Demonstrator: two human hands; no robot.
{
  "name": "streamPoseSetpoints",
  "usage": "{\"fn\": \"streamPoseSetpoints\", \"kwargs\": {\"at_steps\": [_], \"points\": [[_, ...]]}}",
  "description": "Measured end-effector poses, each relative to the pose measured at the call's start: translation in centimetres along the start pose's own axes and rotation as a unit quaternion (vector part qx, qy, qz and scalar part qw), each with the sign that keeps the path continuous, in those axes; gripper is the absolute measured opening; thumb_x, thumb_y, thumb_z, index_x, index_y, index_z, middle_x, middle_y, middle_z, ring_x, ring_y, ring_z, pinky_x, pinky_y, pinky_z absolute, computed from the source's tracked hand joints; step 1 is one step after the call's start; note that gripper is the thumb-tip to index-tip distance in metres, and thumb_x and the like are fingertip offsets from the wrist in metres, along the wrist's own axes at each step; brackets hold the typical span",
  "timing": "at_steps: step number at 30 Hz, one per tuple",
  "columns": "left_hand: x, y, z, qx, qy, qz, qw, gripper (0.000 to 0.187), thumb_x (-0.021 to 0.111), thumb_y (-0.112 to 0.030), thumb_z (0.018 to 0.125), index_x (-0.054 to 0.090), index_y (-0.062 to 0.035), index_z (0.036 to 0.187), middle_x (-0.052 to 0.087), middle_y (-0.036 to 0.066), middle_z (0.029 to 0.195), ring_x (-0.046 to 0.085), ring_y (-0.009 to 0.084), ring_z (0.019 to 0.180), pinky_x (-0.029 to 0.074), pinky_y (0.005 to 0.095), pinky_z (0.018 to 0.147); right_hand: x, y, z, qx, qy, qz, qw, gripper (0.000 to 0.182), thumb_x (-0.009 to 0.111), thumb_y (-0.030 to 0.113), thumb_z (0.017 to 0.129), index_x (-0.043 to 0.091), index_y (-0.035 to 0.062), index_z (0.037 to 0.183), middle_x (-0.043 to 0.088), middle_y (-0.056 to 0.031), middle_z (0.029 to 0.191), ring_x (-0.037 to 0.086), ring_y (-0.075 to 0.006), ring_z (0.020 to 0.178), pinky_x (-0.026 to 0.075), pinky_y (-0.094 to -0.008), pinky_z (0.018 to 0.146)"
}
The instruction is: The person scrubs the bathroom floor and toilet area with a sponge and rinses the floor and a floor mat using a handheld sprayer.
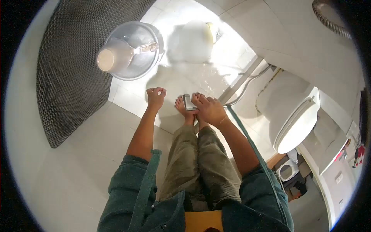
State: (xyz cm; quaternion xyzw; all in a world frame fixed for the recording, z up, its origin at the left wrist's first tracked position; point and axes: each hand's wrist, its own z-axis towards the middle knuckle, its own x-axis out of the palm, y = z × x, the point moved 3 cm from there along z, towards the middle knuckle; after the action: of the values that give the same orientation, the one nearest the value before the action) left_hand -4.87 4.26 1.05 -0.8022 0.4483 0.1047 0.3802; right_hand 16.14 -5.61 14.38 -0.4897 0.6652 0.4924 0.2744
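Note:
My right hand (210, 111) is closed around a chrome hand sprayer (186, 102), held over my bare feet. Its grey hose (244, 91) runs out from behind the hand toward the wall by the toilet. To the left, my left hand (156, 97) is curled into a loose fist in the air, with nothing visible in it. Beyond that hand stands a translucent round bucket (150, 65), and a clear dipper (123, 55) with a handle rests over its opening. Wet, glossy floor tiles (170, 83) lie beneath both hands.
A dark woven mat or panel (73, 73) rises at the left. Beyond my feet is a whitish container (195, 41), blurred by glare. The toilet (295, 125) is on the right, past a low ledge (243, 77). Another flexible metal hose (331, 22) hangs at the upper right.

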Motion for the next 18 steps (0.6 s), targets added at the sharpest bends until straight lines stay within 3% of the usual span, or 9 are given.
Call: {"fn": "streamPoseSetpoints", "kwargs": {"at_steps": [2,5,8,11,12,14,18], "points": [[-0.4,-0.2,0.2,0.076,0.014,0.082,0.994,0.021,0.058,-0.028,0.078,0.062,-0.011,0.089,0.039,0.016,0.108,0.039,0.0282,0.102,0.037,0.0353,0.087,-0.8,-0.5,1.4,0.019,0.024,0.026,0.999,0.041,0.057,0.034,0.076,0.049,0.0151,0.112,0.056,-0.0049,0.092,0.058,-0.0241,0.083,0.047,-0.0347,0.07],[-0.8,-0.6,-0.2,0.011,0.009,0.012,1.0,0.021,0.058,-0.028,0.078,0.062,-0.0114,0.09,0.036,0.015,0.11,0.042,0.0278,0.099,0.039,0.0351,0.085,-2.7,-1.4,2.5,0.047,0.013,0.054,0.997,0.041,0.059,0.03,0.076,0.05,0.0118,0.111,0.057,-0.007,0.093,0.058,-0.0266,0.081,0.048,-0.0354,0.07],[-1.1,-1.2,-0.4,0.007,0.012,0.019,1.0,0.022,0.058,-0.029,0.078,0.062,-0.0121,0.092,0.035,0.015,0.112,0.043,0.0279,0.099,0.039,0.0347,0.085,-4.5,-1.6,3.3,0.037,-0.017,0.071,0.997,0.039,0.061,0.027,0.075,0.051,0.0101,0.109,0.057,-0.0084,0.091,0.057,-0.0277,0.081,0.048,-0.0363,0.069],[-1.2,-1.6,-0.3,0.003,0.03,0.014,0.999,0.022,0.058,-0.03,0.078,0.062,-0.0125,0.092,0.034,0.015,0.113,0.042,0.0284,0.102,0.039,0.035,0.086,-7.1,-2.4,3.9,0.094,-0.135,0.083,0.983,0.041,0.061,0.029,0.076,0.052,0.0073,0.11,0.057,-0.0106,0.087,0.057,-0.0278,0.077,0.047,-0.0363,0.067],[-1.2,-1.6,-0.2,0.005,0.029,0.01,1.0,0.022,0.058,-0.03,0.078,0.062,-0.0125,0.092,0.034,0.015,0.113,0.042,0.0284,0.102,0.039,0.035,0.086,-8.0,-2.5,3.9,0.092,-0.135,0.079,0.983,0.041,0.061,0.029,0.076,0.052,0.0073,0.11,0.057,-0.0106,0.087,0.057,-0.0278,0.077,0.047,-0.0363,0.067],[-1.4,-1.5,-0.3,0.014,0.027,0.023,0.999,0.023,0.057,-0.03,0.079,0.062,-0.0118,0.092,0.035,0.015,0.112,0.042,0.0284,0.102,0.038,0.0355,0.086,-10.2,-3.0,3.5,0.15,-0.185,0.193,0.952,0.041,0.061,0.028,0.077,0.052,0.0058,0.11,0.056,-0.0113,0.085,0.056,-0.028,0.074,0.045,-0.0359,0.065],[-2.2,-0.9,-0.1,0.033,0.025,0.021,0.999,0.023,0.057,-0.031,0.079,0.062,-0.0116,0.091,0.036,0.016,0.112,0.041,0.0286,0.103,0.037,0.0358,0.088,-11.9,-3.5,3.3,0.121,-0.161,0.159,0.966,0.037,0.062,0.027,0.076,0.053,0.0058,0.106,0.055,-0.0113,0.081,0.055,-0.0299,0.076,0.044,-0.0368,0.065]]}}
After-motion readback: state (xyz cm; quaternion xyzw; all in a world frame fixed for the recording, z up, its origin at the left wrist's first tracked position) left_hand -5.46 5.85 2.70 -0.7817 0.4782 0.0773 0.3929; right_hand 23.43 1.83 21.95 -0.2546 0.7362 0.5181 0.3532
